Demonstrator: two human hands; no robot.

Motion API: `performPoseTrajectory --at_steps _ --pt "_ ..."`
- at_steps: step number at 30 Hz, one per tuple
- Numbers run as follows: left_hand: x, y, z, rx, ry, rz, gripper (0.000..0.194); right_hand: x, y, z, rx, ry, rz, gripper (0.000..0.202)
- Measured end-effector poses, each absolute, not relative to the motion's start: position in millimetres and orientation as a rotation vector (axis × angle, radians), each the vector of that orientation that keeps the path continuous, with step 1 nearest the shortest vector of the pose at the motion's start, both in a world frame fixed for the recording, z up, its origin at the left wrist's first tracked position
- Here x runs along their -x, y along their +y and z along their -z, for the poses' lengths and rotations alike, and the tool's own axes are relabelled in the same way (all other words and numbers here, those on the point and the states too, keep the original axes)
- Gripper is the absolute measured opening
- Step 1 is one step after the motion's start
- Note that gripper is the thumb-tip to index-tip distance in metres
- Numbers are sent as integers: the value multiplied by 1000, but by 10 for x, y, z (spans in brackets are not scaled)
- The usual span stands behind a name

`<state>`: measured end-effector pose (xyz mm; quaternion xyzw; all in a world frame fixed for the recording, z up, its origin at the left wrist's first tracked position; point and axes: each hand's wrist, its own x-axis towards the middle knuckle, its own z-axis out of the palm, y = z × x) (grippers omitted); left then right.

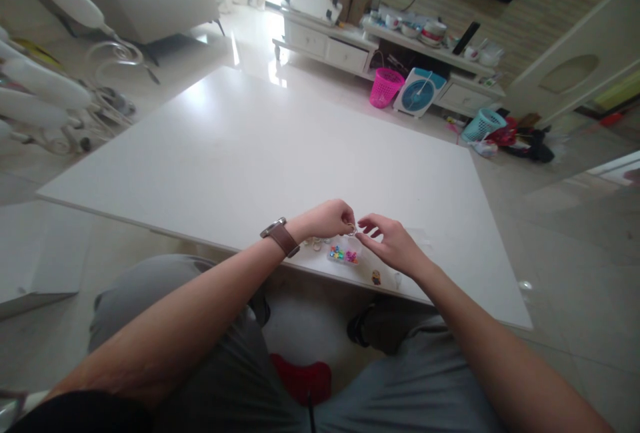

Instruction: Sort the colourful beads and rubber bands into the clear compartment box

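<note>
My left hand (334, 218), with a watch (281, 236) on its wrist, pinches a small shiny metal ring (352, 228) just above the table's near edge. To its right is my right hand (393, 241), fingers apart and curved, with one fingertip close to the ring; whether it touches I cannot tell. Below the hands sits a clear divided box (343, 256) of colourful small pieces. Several more ring-like metal pieces (316, 243) lie beside the box, partly behind my left wrist. A little yellow and brown figure charm (376, 277) lies right of the box.
A large white table (280, 146) spreads out in front of me. Near my right wrist lies a clear plastic piece (398, 279). Beyond the table stand a pink basket (386, 87), a blue and white fan (419, 93) and a low white cabinet (325, 46).
</note>
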<state>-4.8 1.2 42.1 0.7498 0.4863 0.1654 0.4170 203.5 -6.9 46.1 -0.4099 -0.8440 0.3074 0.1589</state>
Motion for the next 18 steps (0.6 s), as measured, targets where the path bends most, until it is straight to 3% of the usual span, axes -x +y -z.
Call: performPoseTrajectory --at_steps 18 --pt "18 9 -347 -1560 1219 -697 11 -1925 -43 -269 1190 -1870 -1310 36"
